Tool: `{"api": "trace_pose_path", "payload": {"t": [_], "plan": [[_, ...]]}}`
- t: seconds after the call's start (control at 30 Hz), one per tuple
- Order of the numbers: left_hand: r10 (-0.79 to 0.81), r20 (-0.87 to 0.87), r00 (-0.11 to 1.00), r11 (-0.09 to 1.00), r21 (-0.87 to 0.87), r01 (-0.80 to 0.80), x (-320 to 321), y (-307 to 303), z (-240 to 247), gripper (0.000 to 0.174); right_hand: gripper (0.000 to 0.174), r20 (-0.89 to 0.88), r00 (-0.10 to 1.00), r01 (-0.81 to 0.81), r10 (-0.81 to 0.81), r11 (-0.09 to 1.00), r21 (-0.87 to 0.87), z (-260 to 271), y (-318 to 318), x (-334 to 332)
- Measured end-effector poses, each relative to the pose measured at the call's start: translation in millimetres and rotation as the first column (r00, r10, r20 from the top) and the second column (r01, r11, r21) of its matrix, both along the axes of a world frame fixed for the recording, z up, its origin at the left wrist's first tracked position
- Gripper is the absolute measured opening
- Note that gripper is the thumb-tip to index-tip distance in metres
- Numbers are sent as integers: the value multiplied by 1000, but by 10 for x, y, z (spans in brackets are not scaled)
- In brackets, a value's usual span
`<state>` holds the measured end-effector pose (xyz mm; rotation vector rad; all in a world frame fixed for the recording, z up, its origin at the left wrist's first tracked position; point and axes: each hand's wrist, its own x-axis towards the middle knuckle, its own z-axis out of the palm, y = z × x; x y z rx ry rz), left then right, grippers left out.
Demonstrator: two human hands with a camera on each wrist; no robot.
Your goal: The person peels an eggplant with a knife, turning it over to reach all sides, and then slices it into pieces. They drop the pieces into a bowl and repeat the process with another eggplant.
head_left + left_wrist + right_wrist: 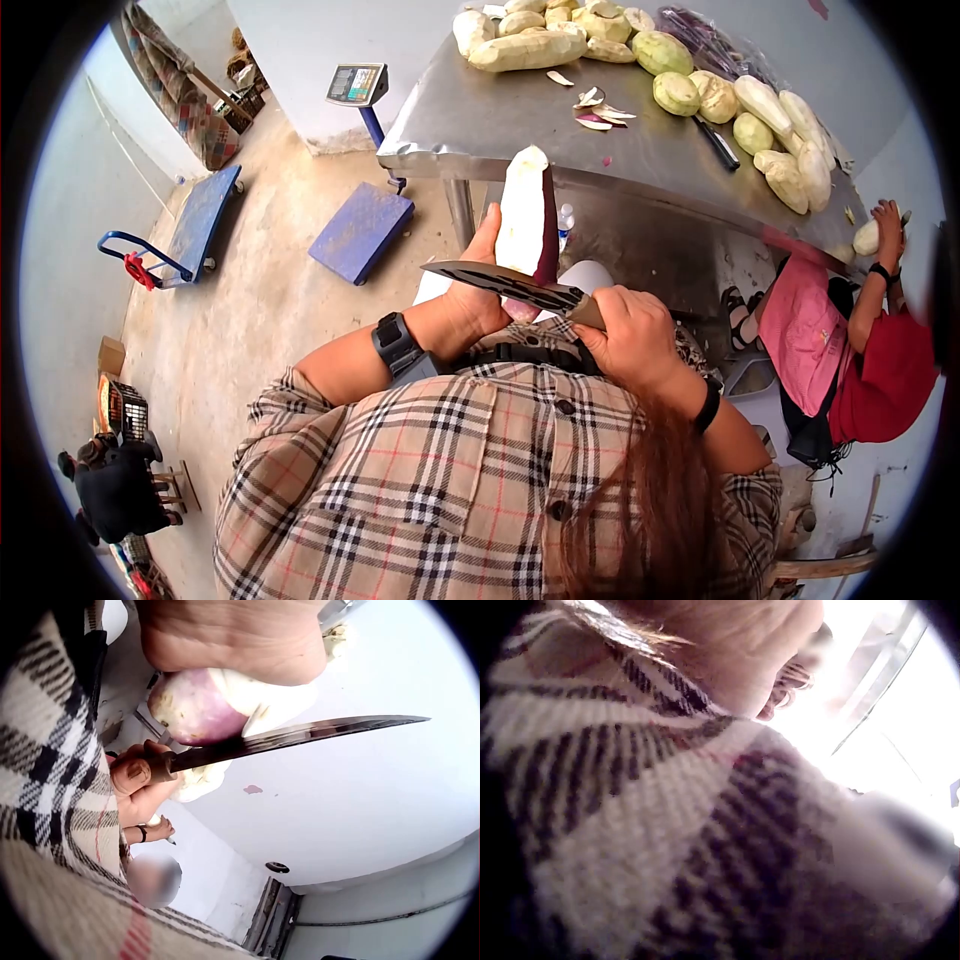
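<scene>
My left hand (pixel 478 290) holds a partly peeled eggplant (pixel 523 215) upright in front of my body. Its near face is bare and white, while a strip of dark purple skin runs down the right side. A long knife (pixel 490 277) crosses low over the eggplant, its handle gripped by my right hand (pixel 637 338). In the left wrist view, the blade (pixel 322 733) lies along the purple lower end (pixel 199 709), with a pale sliver of peel standing at its edge. The right wrist view shows mostly plaid shirt cloth (pixel 667 840); the knife and eggplant are hidden there.
A metal table (pixel 430 120) ahead bears several peeled eggplants (pixel 530 48), peel scraps (pixel 600 112) and another knife (pixel 716 143). A person in red (pixel 885 375) works at the right. A platform scale (pixel 362 230) and a blue cart (pixel 200 225) stand on the floor at left.
</scene>
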<state>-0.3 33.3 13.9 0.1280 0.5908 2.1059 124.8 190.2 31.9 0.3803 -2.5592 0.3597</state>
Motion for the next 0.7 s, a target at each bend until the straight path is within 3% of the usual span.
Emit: {"api": "trace_pose_path", "payload": {"t": [0.17,0.27,0.37,0.5,0.57,0.7], "plan": [[-24,11,1000,999,37,24,34,1,76,57,32,-35,999,31,-30,999,22,26,17,9],[-142,-20,990,977,161,143,7,-32,-4,59,32,-49,998,39,-37,999,33,42,5,19],[-122,48,991,991,68,119,35,-57,72,62,30,-65,994,86,-86,996,-2,2,59,-5],[-153,10,988,977,150,150,1,-41,-13,64,30,-77,991,109,-112,993,-45,35,131,8],[-120,33,992,990,83,117,5,-32,-18,62,31,-84,994,60,-64,997,-39,41,108,22],[-119,124,985,986,132,103,14,-9,-8,59,32,-38,995,-89,88,995,-33,67,35,34]]}}
